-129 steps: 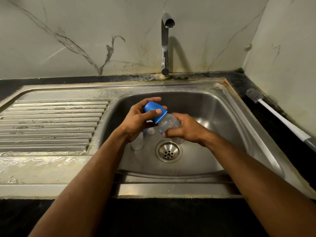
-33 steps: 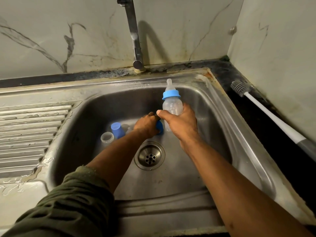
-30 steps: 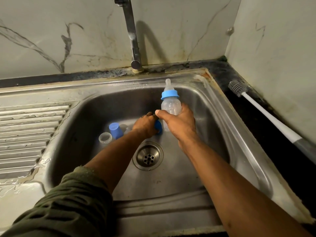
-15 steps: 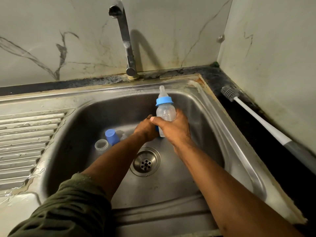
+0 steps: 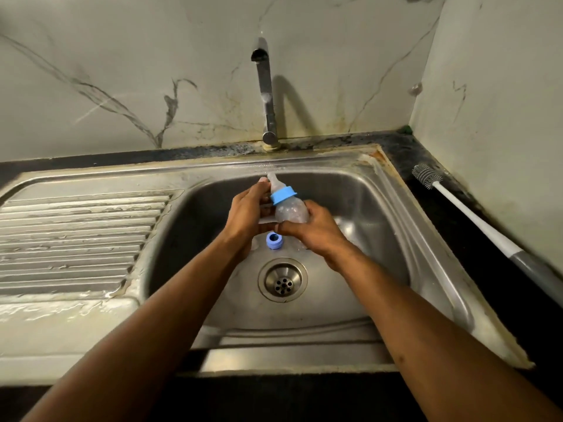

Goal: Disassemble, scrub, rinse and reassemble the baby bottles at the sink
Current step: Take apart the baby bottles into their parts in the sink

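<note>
Over the far half of the sink basin (image 5: 396,239), the right hand (image 5: 316,231) grips the baby bottle (image 5: 288,207) by its clear body, teat tilted far-left, while the left hand (image 5: 248,213) holds its upper part, above 1 blue ring (image 5: 273,240).

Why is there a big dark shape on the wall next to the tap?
In the head view, that shape is the shadow of the tap, cast rightward, so the light seems to come from the left; the sink shows soft glare.
</note>
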